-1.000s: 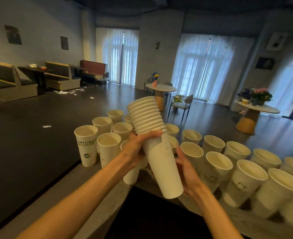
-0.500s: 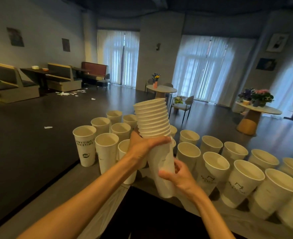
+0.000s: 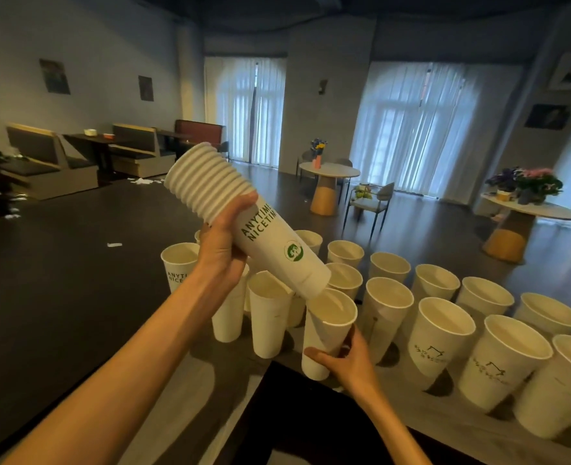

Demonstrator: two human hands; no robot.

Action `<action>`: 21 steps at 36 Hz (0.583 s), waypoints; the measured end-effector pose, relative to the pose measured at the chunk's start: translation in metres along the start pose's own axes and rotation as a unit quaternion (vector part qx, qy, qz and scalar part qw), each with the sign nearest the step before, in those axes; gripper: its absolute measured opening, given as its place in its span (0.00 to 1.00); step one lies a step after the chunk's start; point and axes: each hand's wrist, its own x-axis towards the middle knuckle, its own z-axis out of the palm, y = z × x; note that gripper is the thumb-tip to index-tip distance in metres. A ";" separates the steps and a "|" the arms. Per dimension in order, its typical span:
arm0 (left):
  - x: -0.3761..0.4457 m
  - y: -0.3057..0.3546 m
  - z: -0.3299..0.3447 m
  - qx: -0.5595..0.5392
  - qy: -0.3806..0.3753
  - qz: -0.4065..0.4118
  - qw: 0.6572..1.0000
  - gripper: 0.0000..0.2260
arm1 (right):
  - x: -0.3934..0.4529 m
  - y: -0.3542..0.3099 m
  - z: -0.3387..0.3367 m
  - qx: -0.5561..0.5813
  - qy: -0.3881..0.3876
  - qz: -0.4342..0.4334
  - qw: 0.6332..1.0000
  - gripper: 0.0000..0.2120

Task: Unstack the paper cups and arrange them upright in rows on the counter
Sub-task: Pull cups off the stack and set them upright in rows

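My left hand (image 3: 222, 245) grips a stack of white paper cups (image 3: 270, 243), tilted with its rims up to the left and its green logo facing me. Just below the stack's bottom end, my right hand (image 3: 346, 362) holds a single white cup (image 3: 324, 330) by its lower half, mouth up, free of the stack. Several white cups (image 3: 440, 333) stand upright in rows on the grey counter (image 3: 190, 380), stretching from the centre to the right edge.
A dark panel (image 3: 311, 427) lies at the counter's near edge under my right wrist. Beyond the counter is a dark floor with paper scraps (image 3: 114, 245), round tables with flowers (image 3: 327, 172), a chair (image 3: 371, 199) and booth seating (image 3: 52, 162) at the left.
The stack has tipped over to the left in my left hand, and my right hand has pulled the bottom cup off it and lowered it toward the counter.
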 end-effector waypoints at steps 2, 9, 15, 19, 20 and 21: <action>0.001 0.002 -0.005 0.004 -0.001 0.006 1.000 0.22 | 0.004 0.003 0.003 -0.003 -0.002 0.000 1.000 0.45; 0.005 0.004 -0.014 -0.010 -0.008 -0.006 1.000 0.34 | 0.011 0.004 0.007 -0.010 -0.010 0.002 1.000 0.48; -0.003 0.000 -0.008 -0.021 -0.062 -0.049 0.997 0.27 | 0.019 0.000 0.009 -0.012 -0.016 0.042 0.999 0.50; -0.009 -0.006 -0.001 -0.005 -0.107 -0.072 0.992 0.23 | 0.014 0.005 0.006 0.023 -0.042 0.087 0.995 0.42; -0.011 -0.008 0.000 0.001 -0.124 -0.079 0.989 0.25 | 0.014 0.010 0.003 0.025 -0.051 0.086 0.995 0.37; -0.013 -0.010 0.002 0.007 -0.140 -0.084 0.987 0.28 | 0.011 0.011 -0.002 0.034 -0.052 0.108 0.992 0.31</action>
